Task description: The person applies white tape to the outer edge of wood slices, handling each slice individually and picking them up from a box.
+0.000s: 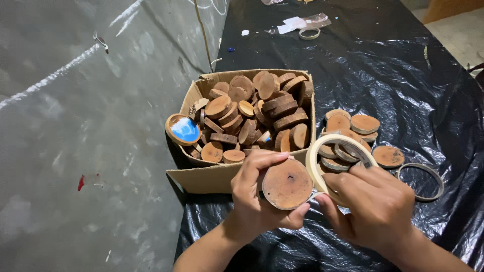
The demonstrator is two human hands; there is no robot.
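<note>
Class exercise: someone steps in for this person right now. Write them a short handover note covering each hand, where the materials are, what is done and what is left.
Left hand: holds a round wood slice, flat face up.
Right hand: grips a roll of masking tape against the slice's edge.
Materials: cardboard box full of wood slices; one slice with a blue face on its rim; a small pile of slices and an empty tape ring on the black plastic sheet.
Done: cannot tell how many are taped.
Left: the held slice shows no tape yet.
</note>
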